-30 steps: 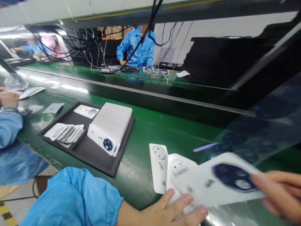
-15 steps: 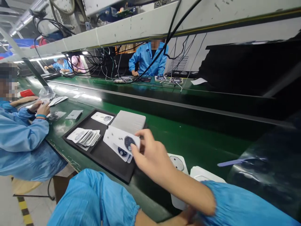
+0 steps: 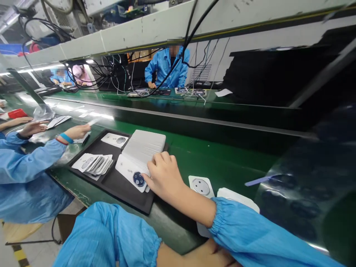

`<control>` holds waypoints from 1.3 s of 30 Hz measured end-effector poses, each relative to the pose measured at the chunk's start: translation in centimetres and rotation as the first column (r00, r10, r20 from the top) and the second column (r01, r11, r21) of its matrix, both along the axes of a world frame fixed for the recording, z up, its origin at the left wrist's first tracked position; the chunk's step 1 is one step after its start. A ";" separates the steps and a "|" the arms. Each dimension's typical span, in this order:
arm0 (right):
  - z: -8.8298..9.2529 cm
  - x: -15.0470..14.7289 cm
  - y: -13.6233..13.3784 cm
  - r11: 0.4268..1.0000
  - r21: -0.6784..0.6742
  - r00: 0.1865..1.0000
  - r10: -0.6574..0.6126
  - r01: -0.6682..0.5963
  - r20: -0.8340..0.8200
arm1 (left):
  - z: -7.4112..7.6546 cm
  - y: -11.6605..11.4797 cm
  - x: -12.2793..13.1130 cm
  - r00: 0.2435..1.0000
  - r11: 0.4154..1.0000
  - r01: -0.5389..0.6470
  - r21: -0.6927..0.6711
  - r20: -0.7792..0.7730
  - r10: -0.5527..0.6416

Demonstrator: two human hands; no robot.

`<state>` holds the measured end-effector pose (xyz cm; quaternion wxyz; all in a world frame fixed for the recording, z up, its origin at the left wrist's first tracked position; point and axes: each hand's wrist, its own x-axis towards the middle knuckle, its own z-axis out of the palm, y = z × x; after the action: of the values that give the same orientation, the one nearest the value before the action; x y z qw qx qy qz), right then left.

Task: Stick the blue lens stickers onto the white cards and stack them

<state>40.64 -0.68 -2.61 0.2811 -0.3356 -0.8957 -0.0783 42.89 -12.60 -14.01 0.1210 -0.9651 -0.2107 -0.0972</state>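
Observation:
My right hand (image 3: 164, 174) reaches across my body to the black tray (image 3: 122, 194). Its bent fingers press on the front white card (image 3: 129, 173), which bears a dark round camera ring and leans against a slanted stack of white cards (image 3: 146, 144). My left forearm (image 3: 180, 259) lies at the bottom edge under my right sleeve, and its hand is hidden. Two white back covers (image 3: 200, 185) lie on the green belt just right of my right wrist.
The tray also holds a fanned pile of cards (image 3: 93, 163) and a single card (image 3: 114, 139). A co-worker's hand (image 3: 76, 131) reaches in from the left with a slip. Dark plastic film (image 3: 292, 185) covers the right side. Another person in blue (image 3: 167, 68) works across the line.
My right hand carried a white card from the right over to the tray and set it against the front of the stack. The co-worker's arm stretched toward the tray.

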 end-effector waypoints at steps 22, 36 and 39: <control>-6.5 32.8 -3.4 0.920 -0.279 0.950 -0.304 0.273 -0.073 | 2.7 0.8 -0.4 0.964 0.989 0.084 0.124 0.240 -0.112; -5.3 31.3 -3.8 0.771 -0.529 0.910 -0.415 0.355 0.006 | 3.0 1.1 -0.5 0.964 0.989 0.108 0.098 0.232 -0.129; -5.7 31.1 -4.2 0.792 -0.467 0.901 -0.432 0.395 0.029 | 2.9 1.2 -0.4 0.963 0.988 0.110 0.108 0.234 -0.133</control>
<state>71.77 -4.86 -8.26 0.2045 -0.5830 -0.7810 0.0907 42.46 -11.42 -11.10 0.1337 -0.9505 -0.1595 -0.2305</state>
